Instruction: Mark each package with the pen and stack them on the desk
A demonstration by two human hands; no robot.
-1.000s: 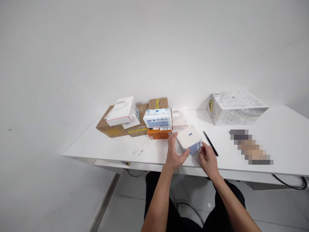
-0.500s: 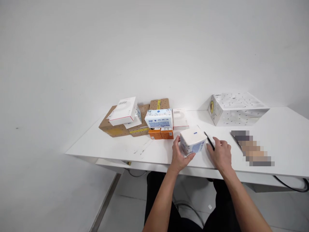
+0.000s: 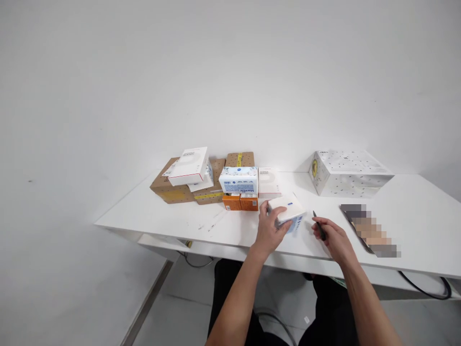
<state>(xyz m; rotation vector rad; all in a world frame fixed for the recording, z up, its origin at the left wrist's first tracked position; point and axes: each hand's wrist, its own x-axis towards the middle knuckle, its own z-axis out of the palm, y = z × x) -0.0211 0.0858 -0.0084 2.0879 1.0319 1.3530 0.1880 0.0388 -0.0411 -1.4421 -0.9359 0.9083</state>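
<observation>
A white and blue tissue pack (image 3: 294,207) stands on the white table with its plain white end up. My left hand (image 3: 271,227) grips it from the left, fingers over its top and thumb along the near side. To the right of the pack, my right hand (image 3: 333,236) is closed around a slim black pen (image 3: 319,228), whose tip points up and away from me. A small gap separates the pen from the pack.
Behind my left hand, a similar tissue pack (image 3: 239,180) lies on orange boxes (image 3: 240,202). Cardboard boxes (image 3: 172,191) and a white box (image 3: 189,166) are stacked further left. A large dotted white box (image 3: 355,180) stands back right; a flat item with a blurred surface (image 3: 370,231) lies nearer.
My right hand has picked the pen up off the table and drawn it back towards me. My left fingers have moved onto the top of the tissue pack.
</observation>
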